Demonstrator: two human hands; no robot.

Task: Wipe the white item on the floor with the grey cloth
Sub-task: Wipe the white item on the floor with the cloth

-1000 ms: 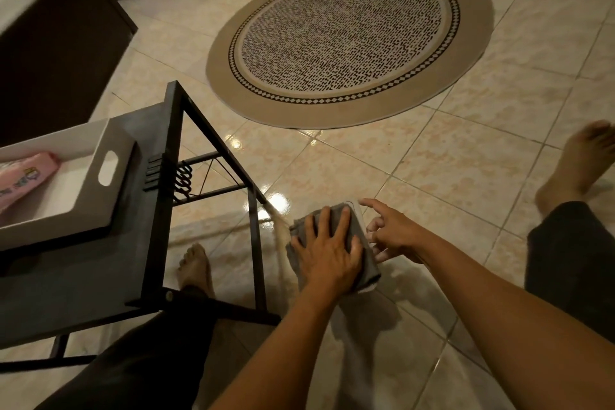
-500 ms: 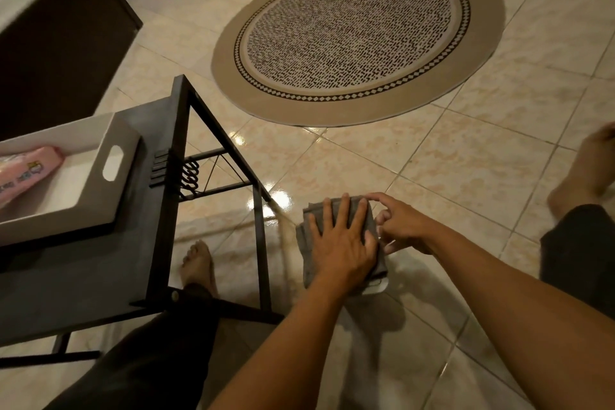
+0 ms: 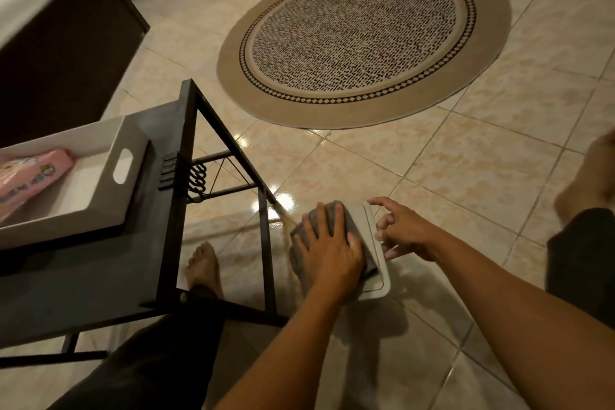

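Left hand (image 3: pixel 327 251) pressed flat on soft grey cloth (image 3: pixel 336 210); right hand (image 3: pixel 404 232), fingers spread, steadies the stiff, probably slippery white item (image 3: pixel 372 243) at its three-o'clock edge.

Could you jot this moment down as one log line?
step: wiping | left hand: flat on grey cloth | right hand: steadying white item edge | place: tiled floor

A home living room, by the look of it: glossy beige floor tiles (image 3: pixel 466 176), a round patterned rug (image 3: pixel 362 40), a dark sofa (image 3: pixel 56 53) and a black metal-framed table (image 3: pixel 159 243) bearing a white tray (image 3: pixel 129 183).
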